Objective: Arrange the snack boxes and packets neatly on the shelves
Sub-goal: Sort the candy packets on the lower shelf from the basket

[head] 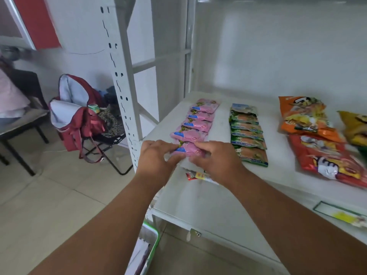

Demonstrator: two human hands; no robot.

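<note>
Pink packet: your two hands hold the nearest pink packet [187,150] at the front of its row, at the left end of the white shelf [218,195].
Left hand: your left hand [156,153] has its grip curled onto the packet's left edge, fingers pinching the wrapper.
Right hand: your right hand [215,157] mirrors it, its grip pinching the packet's right edge with the fingertips bent inward.
Pink row: the pink packets [198,121] lie overlapping one another in a line running from the shelf's back towards its front edge, the held packet being the nearest.
Green row: just to the right, green packets [248,133] lie in a similar overlapping line, apart from the pink one.
Chip bags: further right, an orange bag [303,118] rests partly over a red bag [327,159]; a yellow bag [355,128] is cut off at the frame's right edge.
Below your hands: a small red-and-yellow wrapper [196,175] shows just under your right wrist; what it lies on cannot be told.
Shelf post: the white perforated upright [123,86] stands just left of your left hand.
Background: a red backpack [79,118] sits open on a folding chair [111,147] on the tiled floor [49,195].
Shelf edge: a label strip [341,214] lies along the front lip at right.
</note>
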